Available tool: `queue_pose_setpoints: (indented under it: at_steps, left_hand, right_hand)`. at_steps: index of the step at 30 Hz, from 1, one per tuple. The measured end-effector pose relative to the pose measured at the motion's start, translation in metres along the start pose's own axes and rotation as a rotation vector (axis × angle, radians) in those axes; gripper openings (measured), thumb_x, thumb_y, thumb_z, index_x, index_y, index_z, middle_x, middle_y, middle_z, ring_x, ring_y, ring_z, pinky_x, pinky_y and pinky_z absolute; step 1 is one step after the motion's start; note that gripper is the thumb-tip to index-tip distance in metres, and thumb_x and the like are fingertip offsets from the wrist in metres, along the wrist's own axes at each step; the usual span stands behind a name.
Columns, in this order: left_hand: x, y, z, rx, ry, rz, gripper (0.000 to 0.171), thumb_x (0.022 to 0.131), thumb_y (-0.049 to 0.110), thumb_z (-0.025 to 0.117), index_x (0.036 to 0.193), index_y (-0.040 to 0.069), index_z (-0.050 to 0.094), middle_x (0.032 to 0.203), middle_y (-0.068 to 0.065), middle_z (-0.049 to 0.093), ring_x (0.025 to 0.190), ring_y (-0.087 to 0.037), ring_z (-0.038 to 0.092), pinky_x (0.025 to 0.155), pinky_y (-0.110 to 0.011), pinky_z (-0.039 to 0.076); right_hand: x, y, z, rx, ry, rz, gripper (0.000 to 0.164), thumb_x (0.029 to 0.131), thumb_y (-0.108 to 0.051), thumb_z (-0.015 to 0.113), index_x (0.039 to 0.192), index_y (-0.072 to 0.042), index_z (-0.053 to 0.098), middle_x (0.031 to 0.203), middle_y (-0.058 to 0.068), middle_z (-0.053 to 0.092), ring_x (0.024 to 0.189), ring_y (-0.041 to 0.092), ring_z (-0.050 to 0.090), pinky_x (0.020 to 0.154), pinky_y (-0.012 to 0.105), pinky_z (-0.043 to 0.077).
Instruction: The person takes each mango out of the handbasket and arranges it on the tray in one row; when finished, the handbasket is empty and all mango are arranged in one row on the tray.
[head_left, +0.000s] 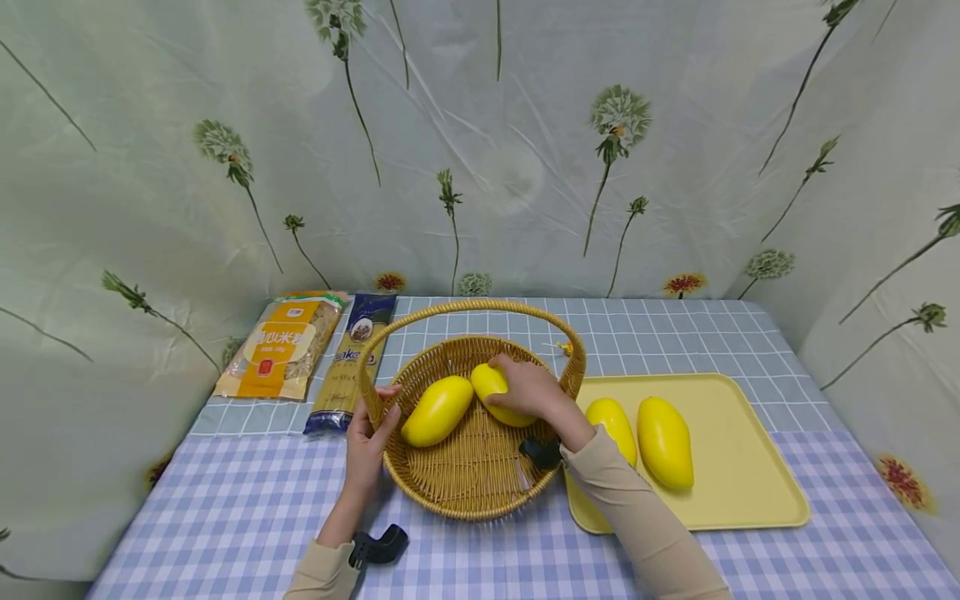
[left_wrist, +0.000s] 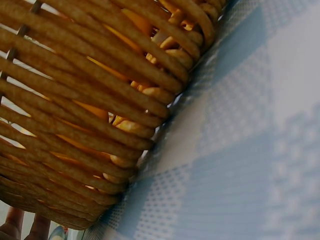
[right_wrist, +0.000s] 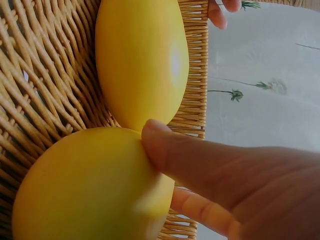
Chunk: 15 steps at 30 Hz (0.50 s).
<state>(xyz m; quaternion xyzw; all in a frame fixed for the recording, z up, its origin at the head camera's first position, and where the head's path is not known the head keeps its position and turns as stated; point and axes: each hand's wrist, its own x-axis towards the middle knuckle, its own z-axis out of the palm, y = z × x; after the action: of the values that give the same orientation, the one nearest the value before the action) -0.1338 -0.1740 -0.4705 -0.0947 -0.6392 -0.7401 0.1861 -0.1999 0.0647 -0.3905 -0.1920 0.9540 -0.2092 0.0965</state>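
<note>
A round wicker basket (head_left: 468, 487) with a tall arched handle (head_left: 480, 306) stands on the table. At its left side, my left hand (head_left: 365, 450) grips the rim near the foot of the handle. Inside the basket, my right hand (head_left: 528, 389) holds a yellow mango (head_left: 491, 387) with thumb and fingers spread around it. That held mango (right_wrist: 90, 185) fills the lower left of the right wrist view. Another mango (head_left: 438, 411) lies in the basket to its left, and their ends are close together. The left wrist view shows mostly the basket's woven wall (left_wrist: 85, 110).
A yellow tray (head_left: 742, 467) at the right bears two more mangoes, one mango (head_left: 665, 443) in full view and another mango (head_left: 611, 425) partly behind my right sleeve. At the back left lie a bag of noodles (head_left: 281, 346) and a blue-ended pasta pack (head_left: 352, 362).
</note>
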Motion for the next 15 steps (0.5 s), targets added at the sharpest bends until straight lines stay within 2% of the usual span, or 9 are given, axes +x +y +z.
queue_pose_setpoints:
  at_steps: [8, 15]
  left_hand:
    - [-0.0002, -0.0015, 0.0001, -0.009, 0.0, 0.01, 0.028, 0.092, 0.001, 0.052, 0.115, -0.012, 0.043, 0.12, -0.017, 0.056, 0.118, -0.014, 0.049, 0.103, -0.022, 0.036]
    - [0.0001, -0.0011, -0.0001, -0.016, -0.008, 0.029, 0.028, 0.092, 0.001, 0.052, 0.115, -0.012, 0.043, 0.12, -0.018, 0.055, 0.118, -0.014, 0.05, 0.102, -0.021, 0.036]
  right_hand:
    - [-0.0013, -0.001, -0.0007, -0.057, -0.02, 0.028, 0.063, 0.077, -0.041, 0.072, 0.131, -0.02, 0.047, 0.106, 0.011, 0.066, 0.081, 0.025, 0.061, 0.057, 0.032, 0.042]
    - [-0.0027, -0.0038, -0.0011, -0.073, -0.036, 0.03, 0.068, 0.075, -0.042, 0.073, 0.132, -0.02, 0.044, 0.101, 0.013, 0.066, 0.075, 0.023, 0.06, 0.055, 0.031, 0.04]
